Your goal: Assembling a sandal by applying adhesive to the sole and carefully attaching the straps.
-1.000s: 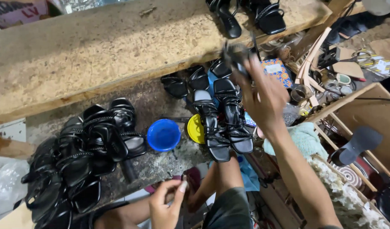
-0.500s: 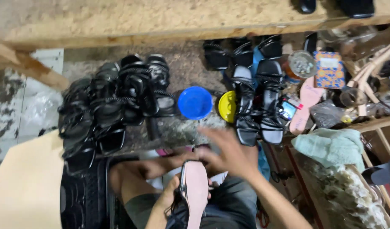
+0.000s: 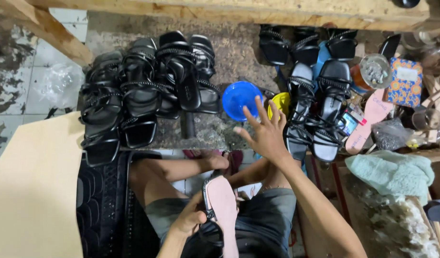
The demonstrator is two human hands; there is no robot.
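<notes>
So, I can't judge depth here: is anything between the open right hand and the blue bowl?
Nothing visible: the right hand is spread just below the blue bowl, fingertips at its rim beside the yellow lid.

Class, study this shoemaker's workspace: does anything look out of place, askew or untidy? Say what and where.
The black sandals on the left lie heaped and overlapping rather than paired. A lone pink insole leans askew among clutter at right. The left hand holds a pink-soled sandal; the right hand hovers open.
</notes>
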